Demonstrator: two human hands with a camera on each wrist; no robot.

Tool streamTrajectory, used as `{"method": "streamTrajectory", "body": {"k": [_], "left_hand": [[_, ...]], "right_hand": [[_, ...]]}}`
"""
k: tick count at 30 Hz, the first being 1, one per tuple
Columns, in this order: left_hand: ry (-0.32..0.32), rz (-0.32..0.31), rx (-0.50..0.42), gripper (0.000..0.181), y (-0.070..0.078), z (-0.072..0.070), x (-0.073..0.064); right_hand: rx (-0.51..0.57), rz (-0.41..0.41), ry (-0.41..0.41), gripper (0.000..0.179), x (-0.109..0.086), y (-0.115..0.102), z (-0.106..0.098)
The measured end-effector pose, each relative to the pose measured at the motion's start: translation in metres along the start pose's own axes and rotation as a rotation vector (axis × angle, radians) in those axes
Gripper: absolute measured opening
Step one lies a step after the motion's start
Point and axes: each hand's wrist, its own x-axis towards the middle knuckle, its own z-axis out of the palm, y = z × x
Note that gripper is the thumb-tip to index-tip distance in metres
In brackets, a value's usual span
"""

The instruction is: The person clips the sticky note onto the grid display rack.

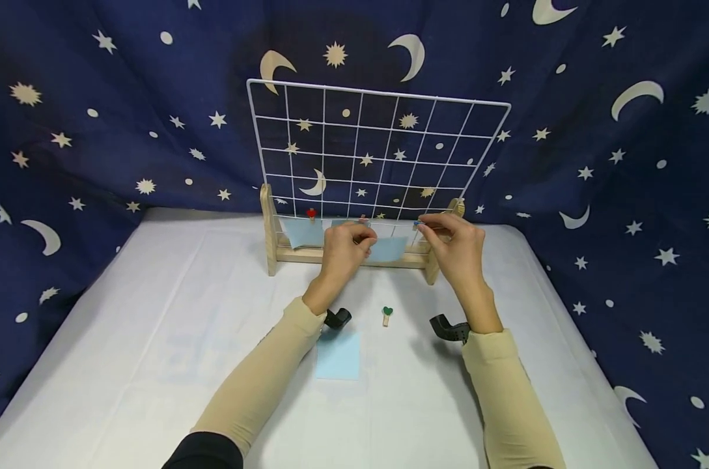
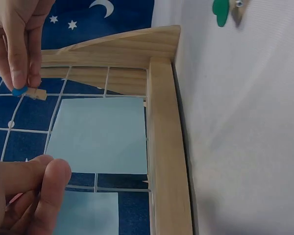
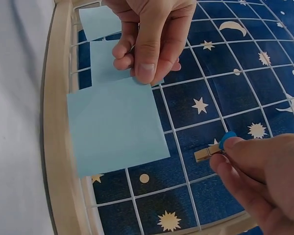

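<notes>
My left hand [image 1: 345,251] pinches a light blue paper square [image 3: 120,125] by its upper edge, between thumb and fingertips. The paper hangs in front of the lower rows of a white wire grid [image 1: 398,96]. To its right, my right hand [image 1: 461,246] pinches a small wooden clothespin [image 3: 208,152] with a blue ornament, its free end pointing toward the paper. Two more light blue papers hang farther left on the grid: one [image 1: 304,233] under a red clip [image 1: 312,213], the other [image 3: 108,61] under a pinkish clip [image 1: 362,218], partly hidden by my left hand.
A wooden stand [image 1: 269,234] holds the grid upright at the back of the white table [image 1: 155,339]. Nearer me lie a clothespin with a green heart [image 1: 387,315] and another light blue paper [image 1: 338,357]. Dark blue cloth [image 1: 125,156] with moons and stars surrounds the table.
</notes>
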Motion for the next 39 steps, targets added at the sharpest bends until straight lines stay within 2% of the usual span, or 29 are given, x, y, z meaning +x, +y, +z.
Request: {"method": "streamTrajectory", "body": {"k": [7, 15, 27, 39], "left_hand": [[0.038, 0.017, 0.012, 0.004, 0.004, 0.003, 0.006], [0.100, 0.027, 0.119, 0.005, 0.009, 0.010, 0.007], [0.177, 0.060, 0.231, 0.009, 0.011, 0.020, 0.007], [0.202, 0.055, 0.216, 0.009, 0.011, 0.019, 0.008]], "right_hand": [[0.012, -0.021, -0.007, 0.014, 0.007, 0.003, 0.004], [-0.006, -0.040, 0.005, 0.013, 0.008, 0.005, 0.006], [-0.021, -0.062, 0.028, 0.011, 0.010, 0.007, 0.015], [-0.015, -0.026, 0.004, 0.011, 0.007, 0.008, 0.021]]}}
